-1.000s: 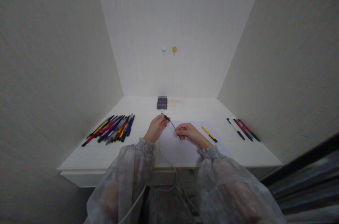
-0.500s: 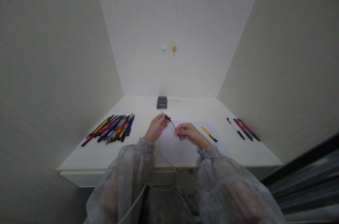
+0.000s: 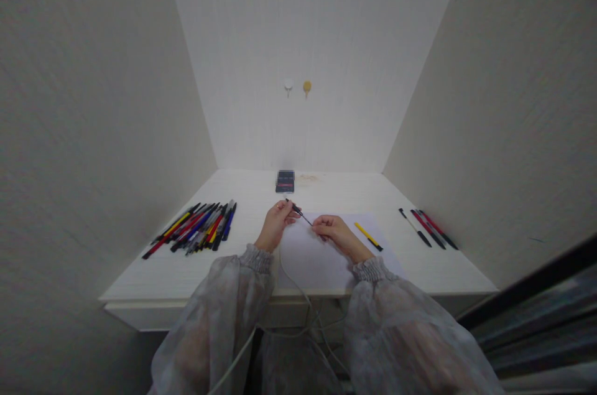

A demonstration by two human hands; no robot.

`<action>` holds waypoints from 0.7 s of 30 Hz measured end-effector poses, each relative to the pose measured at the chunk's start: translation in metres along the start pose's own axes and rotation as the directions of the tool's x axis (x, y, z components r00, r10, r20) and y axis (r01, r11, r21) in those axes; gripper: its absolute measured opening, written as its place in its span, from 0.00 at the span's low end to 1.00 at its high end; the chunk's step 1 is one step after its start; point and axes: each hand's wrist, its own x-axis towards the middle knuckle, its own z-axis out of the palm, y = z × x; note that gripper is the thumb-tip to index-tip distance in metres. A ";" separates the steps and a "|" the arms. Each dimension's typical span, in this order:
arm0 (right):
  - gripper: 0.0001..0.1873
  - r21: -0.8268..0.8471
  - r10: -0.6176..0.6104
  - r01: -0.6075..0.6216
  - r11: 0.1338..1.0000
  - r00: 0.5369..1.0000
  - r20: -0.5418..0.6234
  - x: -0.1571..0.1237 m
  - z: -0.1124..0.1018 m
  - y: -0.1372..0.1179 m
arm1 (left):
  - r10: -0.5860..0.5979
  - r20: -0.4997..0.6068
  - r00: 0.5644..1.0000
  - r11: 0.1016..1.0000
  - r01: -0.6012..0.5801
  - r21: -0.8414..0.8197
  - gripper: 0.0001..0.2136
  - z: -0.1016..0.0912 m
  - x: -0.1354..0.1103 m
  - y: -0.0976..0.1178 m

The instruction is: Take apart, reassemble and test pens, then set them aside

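Note:
Both my hands meet over a white sheet of paper (image 3: 321,258) on the white desk (image 3: 252,196). My left hand (image 3: 276,225) is closed in a pinch on the upper end of a thin black pen (image 3: 301,214). My right hand (image 3: 332,231) is closed on the pen's lower end, which its fingers hide. The pen slants between the two hands, just above the paper. A yellow pen (image 3: 368,236) lies on the paper to the right of my right hand.
A pile of several coloured pens (image 3: 198,226) lies at the desk's left. Three dark and red pens (image 3: 428,228) lie at the right. A small dark box (image 3: 285,181) stands at the back. A cable (image 3: 298,289) hangs over the front edge.
My right hand has slid up the pen toward my left hand, so less of the pen shows. The left hand has barely moved.

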 end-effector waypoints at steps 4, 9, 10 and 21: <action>0.09 0.002 -0.016 0.016 1.000 0.999 -0.044 0.001 0.001 -0.002 | -0.031 0.071 0.997 0.999 0.029 0.032 0.15 0.002 -0.003 -0.001; 0.11 -0.011 -0.055 0.054 0.998 0.994 -0.099 0.001 0.003 -0.003 | -0.120 0.204 0.972 0.993 0.113 0.046 0.13 0.006 -0.008 -0.004; 0.11 -0.011 -0.062 0.061 0.998 0.992 -0.110 0.001 0.003 -0.003 | -0.140 0.221 0.965 0.990 0.132 0.049 0.13 0.007 -0.009 -0.004; 0.18 0.044 -0.095 0.102 0.994 0.984 -0.148 0.002 0.002 -0.002 | -0.185 0.205 0.961 0.963 0.219 -0.155 0.07 0.004 -0.005 -0.007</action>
